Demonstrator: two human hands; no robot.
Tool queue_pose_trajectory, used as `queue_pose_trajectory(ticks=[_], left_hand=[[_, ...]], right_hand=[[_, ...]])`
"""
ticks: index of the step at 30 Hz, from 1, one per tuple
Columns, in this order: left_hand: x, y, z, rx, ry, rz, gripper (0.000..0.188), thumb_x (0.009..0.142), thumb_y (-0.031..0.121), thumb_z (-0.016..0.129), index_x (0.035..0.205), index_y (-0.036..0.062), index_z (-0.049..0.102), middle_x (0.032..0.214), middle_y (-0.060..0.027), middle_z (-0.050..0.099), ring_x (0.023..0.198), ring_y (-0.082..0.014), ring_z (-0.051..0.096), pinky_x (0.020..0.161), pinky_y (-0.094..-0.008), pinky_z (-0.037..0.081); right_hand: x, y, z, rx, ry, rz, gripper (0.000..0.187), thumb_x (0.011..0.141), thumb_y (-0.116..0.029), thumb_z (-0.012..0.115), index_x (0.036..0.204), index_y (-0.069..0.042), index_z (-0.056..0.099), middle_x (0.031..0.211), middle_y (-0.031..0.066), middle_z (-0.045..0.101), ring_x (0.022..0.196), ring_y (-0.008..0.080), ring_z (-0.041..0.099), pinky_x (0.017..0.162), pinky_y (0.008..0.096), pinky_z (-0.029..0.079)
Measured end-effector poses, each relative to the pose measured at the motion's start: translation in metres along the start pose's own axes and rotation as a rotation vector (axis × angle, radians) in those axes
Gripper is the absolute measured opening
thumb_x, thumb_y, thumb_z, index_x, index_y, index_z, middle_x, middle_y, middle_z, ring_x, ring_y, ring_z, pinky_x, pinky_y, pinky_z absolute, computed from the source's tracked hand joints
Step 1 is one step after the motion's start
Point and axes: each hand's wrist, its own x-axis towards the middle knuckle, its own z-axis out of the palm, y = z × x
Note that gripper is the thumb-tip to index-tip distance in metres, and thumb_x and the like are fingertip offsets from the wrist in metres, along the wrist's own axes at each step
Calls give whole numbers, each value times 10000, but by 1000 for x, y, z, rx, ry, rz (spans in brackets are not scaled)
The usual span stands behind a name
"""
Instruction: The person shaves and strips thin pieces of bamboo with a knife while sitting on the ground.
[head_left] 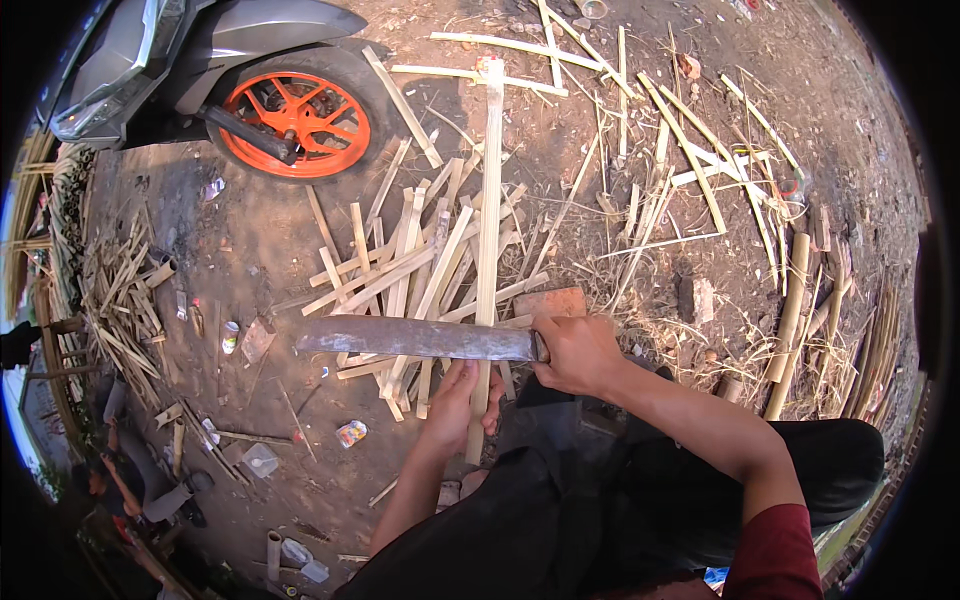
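My right hand (577, 355) is closed round the handle of a machete (420, 338). Its long, broad, stained blade points left and lies across a long, pale bamboo strip (488, 220). My left hand (458, 408) grips that strip just below the blade, near its lower part. The strip runs away from me over a loose heap of short split bamboo pieces (405, 265). Where the blade meets the strip, I cannot tell whether it has cut in. The handle is mostly hidden inside my right hand.
A motorcycle wheel with an orange rim (297, 125) stands at the far left. Longer bamboo strips (690, 150) lie scattered at the far right, near a brick (696, 300). Another bamboo pile (120, 300) is at left. A person (135, 480) is at the lower left.
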Motion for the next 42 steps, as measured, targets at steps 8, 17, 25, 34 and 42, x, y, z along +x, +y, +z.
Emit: queue_pose_trajectory(ticks=[8, 17, 25, 34, 42], left_hand=[[-10, 0, -7, 52, -16, -44, 229, 1038, 298, 438, 1030, 76, 496, 621, -21, 402, 419, -83, 293, 385, -246, 258], [-87, -43, -42, 263, 161, -149, 214, 1050, 272, 414, 1020, 87, 518, 637, 10, 412, 466, -65, 327, 424, -244, 268], [-17, 2, -9, 95, 119, 6, 221, 1061, 280, 425, 1080, 81, 518, 654, -10, 423, 473, -71, 335, 420, -241, 277], [-24, 6, 7, 196, -86, 20, 243, 1068, 288, 423, 1119, 64, 504, 639, -5, 387, 430, -80, 304, 390, -253, 260], [-81, -25, -19, 258, 66, -105, 226, 1063, 275, 402, 1026, 78, 506, 606, 22, 384, 457, -76, 341, 408, -249, 293]], right_hand=[[-4, 3, 1, -91, -88, -34, 367, 656, -284, 746, 882, -55, 569, 737, 134, 649, 646, 364, 671, 570, 490, 525], [95, 222, -139, -245, 413, 766, 334, 854, -238, 601, 918, 81, 675, 812, 322, 677, 838, 431, 708, 727, 496, 581], [52, 67, -56, 148, 123, 174, 239, 813, -210, 665, 881, 18, 649, 665, 227, 657, 668, 393, 695, 652, 489, 560], [31, 38, -47, -177, -104, -71, 380, 688, -308, 762, 918, -41, 619, 803, 151, 694, 719, 363, 703, 713, 561, 526], [124, 243, -137, -146, 362, 853, 364, 849, -264, 613, 997, 57, 698, 997, 289, 698, 975, 398, 698, 847, 469, 573]])
